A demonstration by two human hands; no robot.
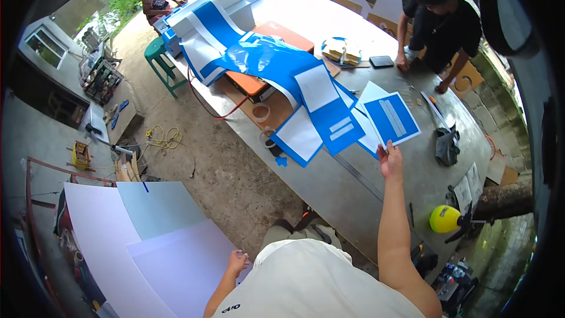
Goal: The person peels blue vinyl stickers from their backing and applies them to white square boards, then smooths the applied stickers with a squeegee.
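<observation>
My right hand [390, 160] reaches over the table and pinches the lower left edge of a blue sheet with a white border [393, 119], which has pale strips on its face. Beside it lie another blue sheet with two pale strips [334, 122] and a white sheet with blue edges [299, 135]. A long blue and white film [265, 59] drapes from the stacked boxes across the table. Down at my left side, my left hand [238, 262] is near large white panels [182, 265], its fingers partly curled with nothing seen in them.
The metal table [353, 188] carries an orange case [247, 82], a phone [381, 62], a dark bag [447, 146] and a yellow spray bottle [445, 219]. One person leans at the far right edge; another sits at far left near a green stool [160, 59].
</observation>
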